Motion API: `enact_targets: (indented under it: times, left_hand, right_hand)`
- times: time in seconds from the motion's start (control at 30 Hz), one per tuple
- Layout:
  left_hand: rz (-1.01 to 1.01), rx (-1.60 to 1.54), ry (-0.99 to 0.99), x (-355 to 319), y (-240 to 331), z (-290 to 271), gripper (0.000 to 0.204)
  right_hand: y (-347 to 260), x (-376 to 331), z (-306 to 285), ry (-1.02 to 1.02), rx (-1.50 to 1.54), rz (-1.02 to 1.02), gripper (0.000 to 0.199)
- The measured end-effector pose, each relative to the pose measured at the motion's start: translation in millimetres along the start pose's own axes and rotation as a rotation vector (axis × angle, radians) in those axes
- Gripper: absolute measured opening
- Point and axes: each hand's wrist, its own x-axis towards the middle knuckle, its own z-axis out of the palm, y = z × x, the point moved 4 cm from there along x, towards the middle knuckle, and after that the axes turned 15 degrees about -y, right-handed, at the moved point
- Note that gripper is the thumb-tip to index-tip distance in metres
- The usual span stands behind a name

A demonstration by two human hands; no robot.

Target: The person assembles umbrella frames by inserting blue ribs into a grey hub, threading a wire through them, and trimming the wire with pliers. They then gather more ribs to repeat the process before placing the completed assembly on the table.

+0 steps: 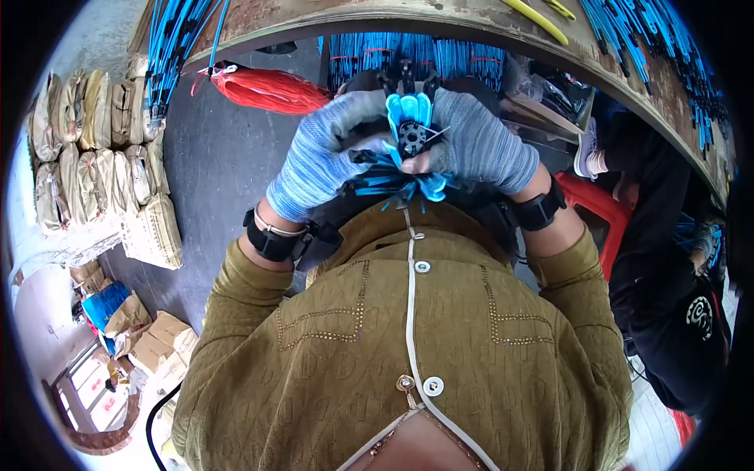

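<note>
Both hands wear grey-blue knit gloves and meet in front of my chest. My left hand (326,153) and my right hand (483,141) together grip a blue plastic flower (412,118) with a black toothed hub at its centre. A bundle of thin blue and black stems (377,182) sticks out to the left under the flower, pinched between the fingers. Black wristbands sit on both wrists. Most of the stems' length is hidden behind the gloves.
A curved wooden workbench (440,20) arcs across the top, with blue stems (416,55) hanging under it and more blue stems (656,39) on its right side. A red bundle (267,88) lies at the left. Stacked sacks (94,141) line the left floor. A person in black (675,298) sits at right by a red stool (601,208).
</note>
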Motion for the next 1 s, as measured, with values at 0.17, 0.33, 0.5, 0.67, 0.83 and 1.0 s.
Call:
enact_targets:
  times: [0.17,0.33,0.5,0.67,0.83,1.0]
  left_hand:
    - [-0.060,0.240,-0.050,2,9,11,0.051]
    - [-0.008,0.404,0.050,6,3,16,0.048]
    - [-0.042,0.305,0.104,3,-4,19,0.043]
    - [-0.021,0.244,0.082,8,-2,19,0.039]
    - [0.038,0.385,0.029,18,-3,17,0.038]
    - [0.039,0.372,-0.050,25,-2,15,0.038]
  right_hand:
    - [-12,1,10,0.101,-0.061,-0.041,0.073]
    - [-1,-6,17,0.245,-0.080,-0.094,0.075]
    - [-2,-32,17,0.555,-0.152,0.085,0.075]
    - [-8,-35,18,0.464,-0.173,0.258,0.074]
    - [4,-33,18,0.631,-0.104,0.015,0.064]
    - [6,-35,22,0.561,0.027,0.115,0.047]
